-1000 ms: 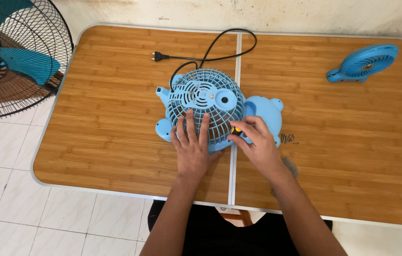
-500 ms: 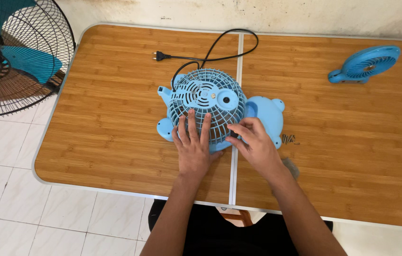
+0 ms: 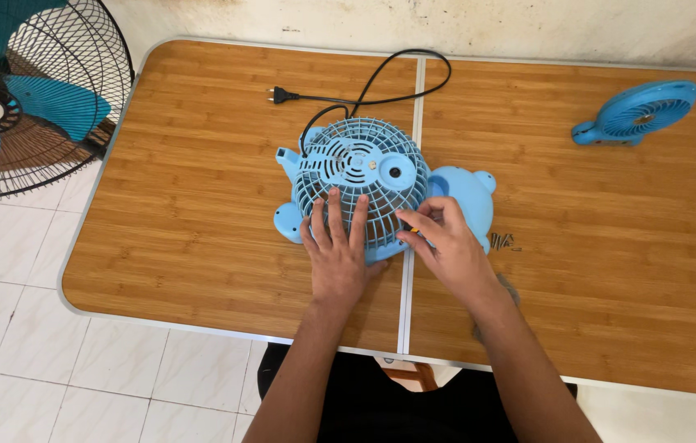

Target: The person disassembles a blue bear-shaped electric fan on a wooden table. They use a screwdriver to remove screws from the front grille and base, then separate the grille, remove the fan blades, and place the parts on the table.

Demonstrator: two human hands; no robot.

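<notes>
- Centrally on the wooden folding table (image 3: 184, 164) lies a small blue desk fan (image 3: 364, 176), grille side down, its slotted back and motor housing facing up.
- Its long axis runs roughly from 9 to 3 o'clock: round cage toward 9, rounded blue base (image 3: 467, 193) toward 3.
- From the hands, the fan sits at 12 o'clock, straight ahead and touching both.
- The left hand (image 3: 338, 258) lies flat on the cage's near side, fingers spread wide, pressing down and gripping nothing.
- The right hand (image 3: 446, 246) is partly curled at the join between cage and base, fingertips pinched close around something small with a hint of orange; what it is cannot be told.
- Both hands are equally near the fan; the right is the one at the joint.
- A black power cord (image 3: 389, 78) loops off at 12 o'clock and ends in a plug (image 3: 280, 96) toward 11.
- A small heap of dark screws (image 3: 500, 241) lies just beside the base at 3 o'clock of the right hand.
- A blue handheld fan (image 3: 639, 111) rests well apart at 2 o'clock.
- A standing fan (image 3: 28, 98) with teal blades and a black wire guard is off the table at 10 o'clock; its hub carries a round white label.
- No packages or signs show.
</notes>
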